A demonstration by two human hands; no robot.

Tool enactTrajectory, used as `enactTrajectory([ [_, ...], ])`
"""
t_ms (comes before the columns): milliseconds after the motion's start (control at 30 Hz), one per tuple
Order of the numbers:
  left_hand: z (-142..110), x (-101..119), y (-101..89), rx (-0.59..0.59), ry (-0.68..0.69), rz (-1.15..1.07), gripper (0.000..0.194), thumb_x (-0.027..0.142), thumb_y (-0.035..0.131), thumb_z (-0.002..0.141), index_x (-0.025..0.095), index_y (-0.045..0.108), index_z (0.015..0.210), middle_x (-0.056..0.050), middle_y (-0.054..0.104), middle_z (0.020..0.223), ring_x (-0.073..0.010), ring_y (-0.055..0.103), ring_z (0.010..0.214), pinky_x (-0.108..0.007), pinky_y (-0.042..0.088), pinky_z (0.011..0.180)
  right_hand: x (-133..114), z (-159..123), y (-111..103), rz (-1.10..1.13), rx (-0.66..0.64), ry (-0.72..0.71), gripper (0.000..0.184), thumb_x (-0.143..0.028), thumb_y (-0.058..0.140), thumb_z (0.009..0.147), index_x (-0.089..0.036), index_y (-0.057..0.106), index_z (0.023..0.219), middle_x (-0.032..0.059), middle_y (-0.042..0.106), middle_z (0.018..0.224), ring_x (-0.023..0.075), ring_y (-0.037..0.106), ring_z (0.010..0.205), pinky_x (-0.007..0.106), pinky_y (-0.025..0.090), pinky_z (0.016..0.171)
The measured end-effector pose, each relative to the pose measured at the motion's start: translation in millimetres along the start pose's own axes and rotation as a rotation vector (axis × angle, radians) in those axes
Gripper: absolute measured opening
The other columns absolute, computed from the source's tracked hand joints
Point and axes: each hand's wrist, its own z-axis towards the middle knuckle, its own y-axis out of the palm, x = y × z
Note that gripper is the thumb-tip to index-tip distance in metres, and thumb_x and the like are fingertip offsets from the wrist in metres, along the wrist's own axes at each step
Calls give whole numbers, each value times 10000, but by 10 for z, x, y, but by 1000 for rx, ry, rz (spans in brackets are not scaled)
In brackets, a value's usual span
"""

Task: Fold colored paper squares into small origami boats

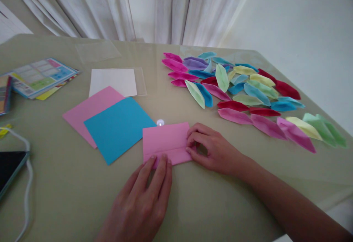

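A pink sheet of origami paper [165,137] lies in front of me with a crease running across it and its near edge folded up. My left hand [146,194] rests its outstretched fingertips on the near fold, pressing from above. At the right edge of that sheet, my right hand [208,144] pinches the paper between thumb and fingers. Just left of it are a blue square of paper [120,128] and, partly under that, another pink square [93,111]. Behind these lies a white sheet [113,82] on a clear sleeve.
Several folded paper pieces [234,116] in many colours spread over the table's [82,198] right side. Printed sheets [44,78] lie at the far left. A dark-screened device [11,168] and white cable [27,187] are at the near left. Curtains [176,10] hang behind.
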Motion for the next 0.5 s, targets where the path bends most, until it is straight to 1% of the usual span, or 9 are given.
enactTrajectory([
  [67, 4, 12, -9, -15, -20, -12, 546, 113, 478, 932, 57, 581, 1465, -183, 622, 1501, -357, 645, 1287, -470, 618, 973, 2, 0, -5, -1, 16, -3, 75, -123, 670, 926, -184, 627, 917, 78, 659, 1039, 203, 615, 925, 320, 491, 825],
  [167, 1, 37, -27, -71, -93, -39, 580, 98, 489, 912, 108, 571, 1486, -128, 605, 1535, -322, 603, 1342, -449, 579, 1040, 18, 2, -12, -3, 14, 1, 76, -118, 673, 925, -178, 628, 909, 75, 666, 1043, 199, 625, 931, 319, 490, 836],
  [233, -3, 52, -39, -82, -116, -51, 602, 97, 492, 901, 128, 562, 1497, -105, 593, 1552, -308, 581, 1368, -436, 563, 1061, 29, 4, -23, 1, 7, 1, 73, -122, 680, 930, -174, 635, 906, 73, 672, 1051, 195, 633, 938, 312, 490, 840],
  [333, -1, 68, -52, -65, -115, -49, 624, 112, 494, 894, 141, 551, 1514, -98, 602, 1543, -314, 568, 1384, -440, 564, 1055, 32, 7, -45, 11, 0, 3, 77, -116, 686, 933, -175, 643, 909, 67, 677, 1051, 184, 644, 921, 301, 494, 830],
  [500, 11, 77, -45, -106, -114, -25, 653, 105, 502, 879, 177, 558, 1525, -72, 607, 1543, -327, 568, 1383, -462, 567, 1059, 41, 0, -52, -13, -6, 4, 76, -110, 684, 940, -172, 645, 921, 66, 678, 1049, 183, 651, 917, 300, 504, 823],
])
